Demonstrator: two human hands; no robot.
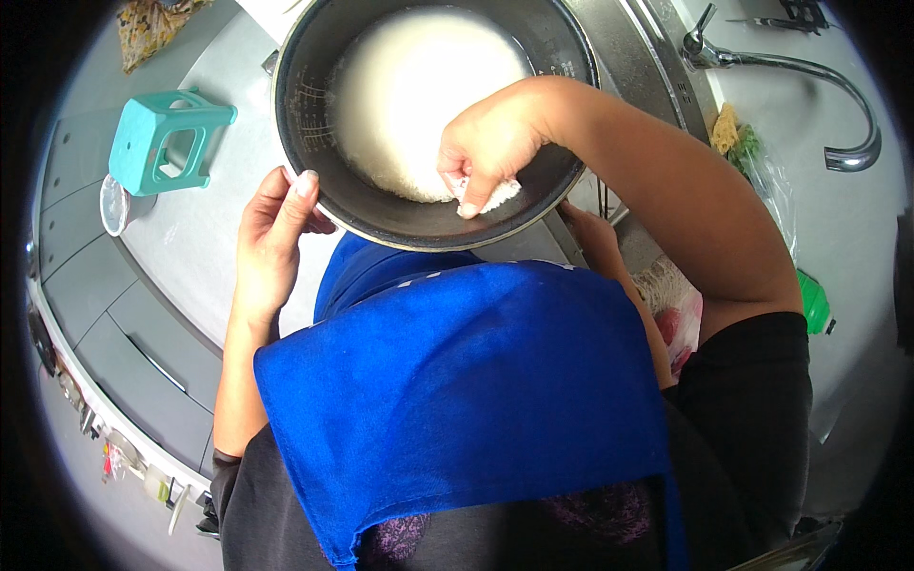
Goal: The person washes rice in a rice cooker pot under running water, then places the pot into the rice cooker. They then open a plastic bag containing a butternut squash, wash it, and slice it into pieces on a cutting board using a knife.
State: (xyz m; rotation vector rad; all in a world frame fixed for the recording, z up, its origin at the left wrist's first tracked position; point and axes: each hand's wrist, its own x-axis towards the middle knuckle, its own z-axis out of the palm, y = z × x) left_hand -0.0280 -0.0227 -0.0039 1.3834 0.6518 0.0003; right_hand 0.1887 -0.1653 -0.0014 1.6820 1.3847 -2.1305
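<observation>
A dark rice cooker inner pot [307,107] holds cloudy white water [428,86], with wet rice grains along its near side. My left hand [278,225] grips the near-left rim, thumb on top. Inside the pot, by the near-right wall, my right hand [493,150] has its fingers curled around white rice grains [503,196]. Another bare hand [593,232] is beside the outer near-right side of the pot; whose it is and whether it touches the pot I cannot tell. A blue apron [464,385] spans the foreground.
A steel sink edge [646,64] and a curved faucet [800,64] stand at the right, near a clear plastic bag [775,185] and a green bottle [814,303]. To the left are a turquoise stool [139,146], a whitish tub [118,207] and grey cabinets [121,314].
</observation>
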